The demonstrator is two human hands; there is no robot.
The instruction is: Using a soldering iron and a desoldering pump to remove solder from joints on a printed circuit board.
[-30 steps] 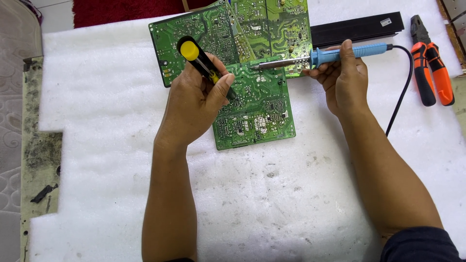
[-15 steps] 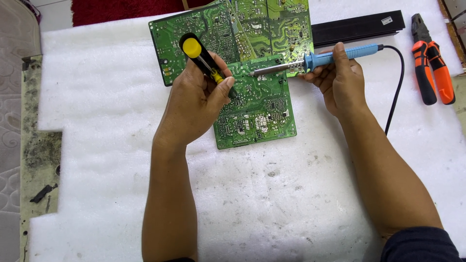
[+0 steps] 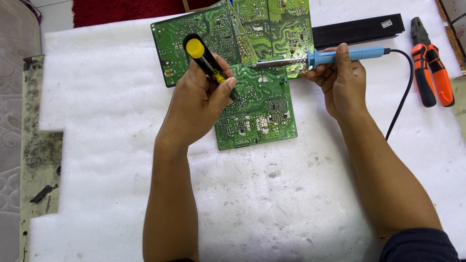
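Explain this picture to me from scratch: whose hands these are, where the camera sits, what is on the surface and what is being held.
No machine here: a person works with bare hands, and the camera sits on their head, looking down. The left hand holds a black tool with a yellow cap, likely a screwdriver. The right hand holds a blue-handled soldering iron, its metal tip over a green circuit board; whether it touches cannot be told. The boards lie on a white foam sheet. Beyond them lies a black bar-shaped thing, and to the right orange-and-black pliers.
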